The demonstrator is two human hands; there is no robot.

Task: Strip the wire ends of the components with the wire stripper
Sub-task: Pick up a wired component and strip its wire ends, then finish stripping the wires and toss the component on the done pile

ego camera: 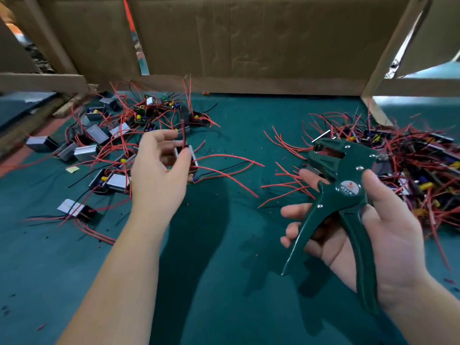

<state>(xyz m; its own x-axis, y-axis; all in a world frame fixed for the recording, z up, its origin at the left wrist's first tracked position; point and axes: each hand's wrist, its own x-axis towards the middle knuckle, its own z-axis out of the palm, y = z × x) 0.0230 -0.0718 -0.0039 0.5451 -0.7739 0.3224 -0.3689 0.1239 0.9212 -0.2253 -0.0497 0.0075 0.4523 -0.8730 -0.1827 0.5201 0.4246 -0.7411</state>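
Your left hand [159,170] pinches a component [191,156] between thumb and fingertips, and one red wire [183,133] rises nearly upright from it above your fingers. Your right hand [388,235] grips the stripper [343,185], fingers curled round the front handle and palm behind the rear one. The handles are spread, so it is not squeezed.

The stripper's long axis runs from the handle ends near you, low and right, up to its head, far and left. Its mouth points across toward your left hand. The two are well apart, at about the same depth on the tabletop [236,245], and the component lies to the left of the head.

The wire stands across the mouth's line rather than along it. My judgement is that you must tip its free end rightward as the hands close.

One pile [104,138] of components lies beyond your left hand, and a denser heap [418,170] lies beside your right.
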